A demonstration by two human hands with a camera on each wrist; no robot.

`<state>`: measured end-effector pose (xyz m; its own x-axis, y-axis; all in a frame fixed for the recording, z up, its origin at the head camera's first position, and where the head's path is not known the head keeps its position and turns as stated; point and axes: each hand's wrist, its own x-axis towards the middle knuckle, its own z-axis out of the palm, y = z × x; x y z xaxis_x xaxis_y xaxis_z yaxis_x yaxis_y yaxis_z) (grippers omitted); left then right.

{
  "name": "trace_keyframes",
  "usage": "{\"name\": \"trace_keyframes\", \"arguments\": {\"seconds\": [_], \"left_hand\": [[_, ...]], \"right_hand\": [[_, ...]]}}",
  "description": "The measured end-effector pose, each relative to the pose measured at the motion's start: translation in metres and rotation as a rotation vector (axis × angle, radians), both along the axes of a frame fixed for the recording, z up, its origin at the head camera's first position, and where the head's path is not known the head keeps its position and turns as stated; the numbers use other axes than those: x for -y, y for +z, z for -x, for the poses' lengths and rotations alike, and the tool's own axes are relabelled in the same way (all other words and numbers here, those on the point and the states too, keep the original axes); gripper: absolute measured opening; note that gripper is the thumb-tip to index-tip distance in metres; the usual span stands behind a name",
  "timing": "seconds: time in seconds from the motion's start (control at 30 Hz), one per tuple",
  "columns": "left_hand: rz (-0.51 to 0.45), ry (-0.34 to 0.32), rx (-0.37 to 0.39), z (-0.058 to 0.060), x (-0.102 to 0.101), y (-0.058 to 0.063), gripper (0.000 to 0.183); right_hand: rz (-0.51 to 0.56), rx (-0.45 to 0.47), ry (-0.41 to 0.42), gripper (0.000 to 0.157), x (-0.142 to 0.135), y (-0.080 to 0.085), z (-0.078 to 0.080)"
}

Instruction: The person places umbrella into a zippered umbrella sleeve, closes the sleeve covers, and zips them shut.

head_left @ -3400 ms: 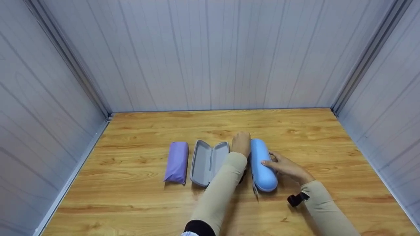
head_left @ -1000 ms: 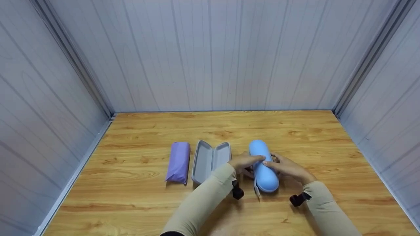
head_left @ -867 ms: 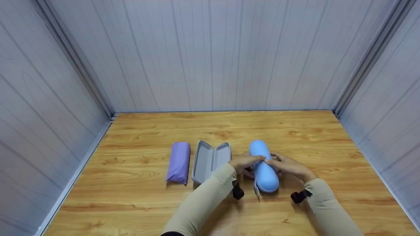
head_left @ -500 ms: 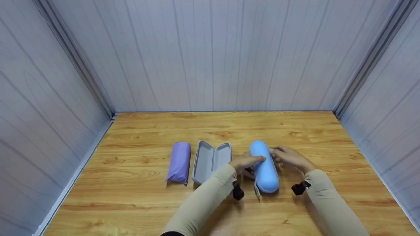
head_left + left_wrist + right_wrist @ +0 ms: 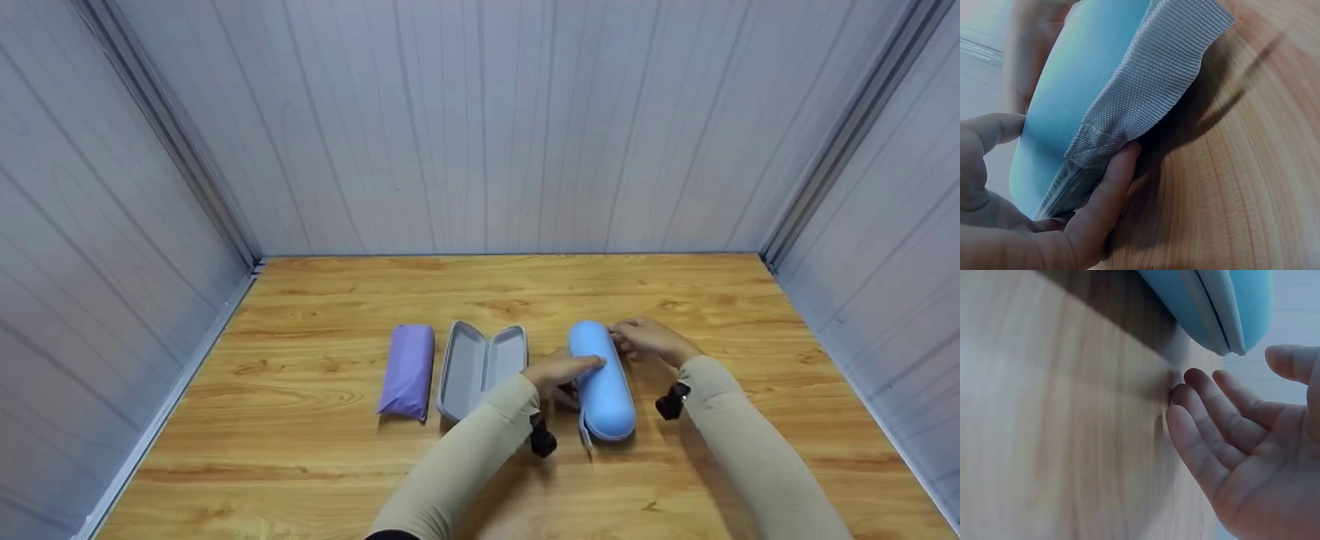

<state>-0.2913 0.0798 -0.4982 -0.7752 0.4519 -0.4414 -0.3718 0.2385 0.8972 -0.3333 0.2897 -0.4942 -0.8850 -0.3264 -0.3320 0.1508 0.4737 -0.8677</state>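
Observation:
A blue zippered glasses case [image 5: 609, 409] lies closed on the table, right of centre. My left hand [image 5: 556, 372] holds it from the left side, thumb on the top and fingers low along the zip edge. In the left wrist view a grey woven strap [image 5: 1154, 73] hangs from that edge, one fingertip right at its base. My right hand [image 5: 651, 340] is beside the case's far right end, fingers loosely bent. The right wrist view shows the palm and fingertips [image 5: 1195, 377] a short gap from the zip seam [image 5: 1216, 309], with nothing held.
Left of the blue case, a grey glasses case [image 5: 463, 371] lies open with its inside up, partly behind the left forearm. Farther left is a purple wrapped packet [image 5: 406, 371]. Panel walls [image 5: 480, 135] enclose the wooden table [image 5: 300, 450] at the back and sides.
My left hand has come from the case's far end to its middle and grips it there. My right hand has let go and moved away toward the far right end.

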Motion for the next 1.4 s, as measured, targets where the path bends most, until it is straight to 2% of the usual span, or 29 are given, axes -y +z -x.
{"name": "trace_keyframes", "arguments": {"seconds": [0.27, 0.43, 0.57, 0.8, 1.0, 1.17, 1.4], "left_hand": [[0.021, 0.011, -0.008, 0.000, 0.000, -0.001, 0.064], [0.024, 0.041, -0.007, -0.002, -0.001, -0.002, 0.063], [0.015, 0.039, 0.002, -0.003, -0.002, -0.002, 0.065], [-0.002, 0.031, 0.006, -0.002, 0.000, -0.003, 0.064], [-0.001, 0.036, 0.001, -0.001, 0.001, -0.002, 0.065], [-0.005, 0.024, -0.002, -0.001, 0.000, -0.001, 0.065], [-0.006, 0.014, -0.003, -0.001, 0.001, -0.001, 0.061]], "right_hand": [[-0.083, -0.027, 0.061, 0.043, 0.015, 0.005, 0.021], [-0.177, -0.061, 0.067, 0.040, 0.023, 0.008, 0.030], [-0.202, -0.079, 0.092, 0.046, 0.027, 0.007, 0.033], [-0.148, -0.100, 0.181, 0.047, 0.034, 0.008, 0.034], [-0.229, -0.138, 0.215, 0.050, 0.044, 0.011, 0.034], [-0.295, -0.201, 0.210, 0.045, 0.051, 0.010, 0.035], [-0.345, -0.271, 0.138, 0.037, 0.055, 0.012, 0.034]]}}
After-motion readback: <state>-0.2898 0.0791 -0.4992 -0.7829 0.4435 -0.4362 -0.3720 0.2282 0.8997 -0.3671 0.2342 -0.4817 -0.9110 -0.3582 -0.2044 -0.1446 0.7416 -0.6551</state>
